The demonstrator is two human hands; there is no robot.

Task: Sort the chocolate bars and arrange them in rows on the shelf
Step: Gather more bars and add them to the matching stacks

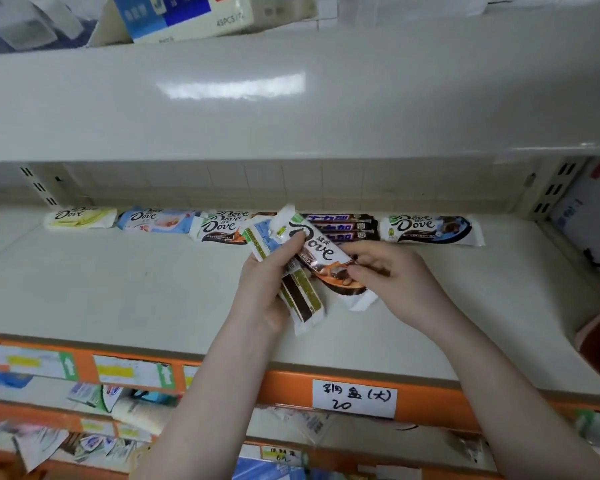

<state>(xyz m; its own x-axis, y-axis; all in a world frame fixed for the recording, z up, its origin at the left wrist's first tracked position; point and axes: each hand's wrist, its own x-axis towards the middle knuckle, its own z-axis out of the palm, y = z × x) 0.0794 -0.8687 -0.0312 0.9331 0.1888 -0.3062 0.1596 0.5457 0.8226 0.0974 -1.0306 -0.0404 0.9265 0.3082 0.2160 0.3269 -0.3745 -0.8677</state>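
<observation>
Holding a small stack of bars (293,271) over the shelf (125,289), the left hand (267,289) grips them tight so they stay together. The right hand (392,271) pinches the top brown bar (321,252), probably to pull it out. More bars (430,228) lie in a row at the back.

Along the back of the pale metal shelf (118,289) lie, left to right, a yellow-green Dove bar (80,217), a light-blue Dove bar (156,220), brown-and-white Dove bars (219,230), dark Snickers-style bars (343,225) and a blue-black Dove bar (430,229). In front of the middle ones, above the shelf, the left hand (267,271) holds a fan of wrapped bars (298,299), with the right hand (392,271) just beside, pinching the topmost brown Dove bar (319,251).
</observation>
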